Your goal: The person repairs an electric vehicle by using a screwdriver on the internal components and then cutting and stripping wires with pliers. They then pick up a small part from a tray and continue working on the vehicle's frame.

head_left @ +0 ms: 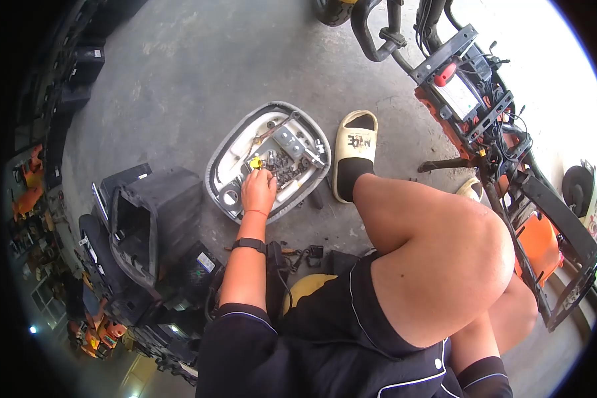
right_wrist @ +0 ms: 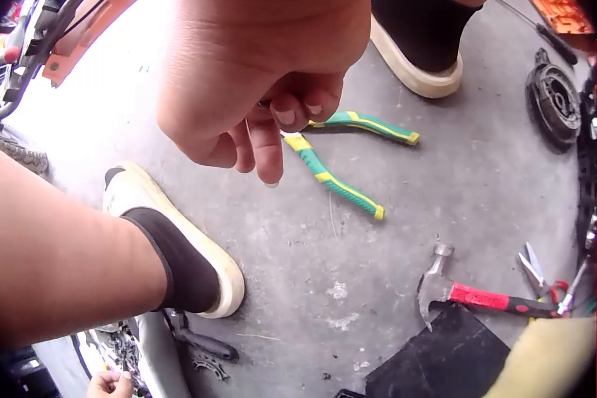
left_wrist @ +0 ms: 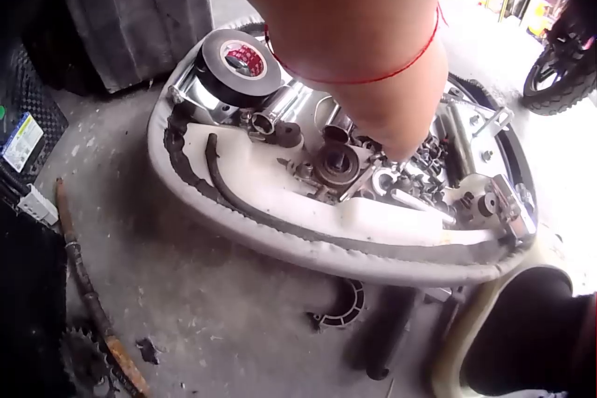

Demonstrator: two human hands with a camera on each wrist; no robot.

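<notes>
My left hand reaches down into a white pan with a grey padded rim, like an upturned seat. Its fingertips are among loose bolts and small metal parts, beside a yellow piece; in the left wrist view the hand itself hides them, so I cannot tell whether they grip anything. A roll of black tape lies at the pan's near end. My right hand hangs above the floor with curled fingers, a small dark metal piece showing between them. In the head view the raised leg hides this hand.
Green-and-yellow handled pliers and a red-handled claw hammer lie on the floor. A slippered foot stands right of the pan. A stripped vehicle frame rises at the right; a dark grey box sits at the left.
</notes>
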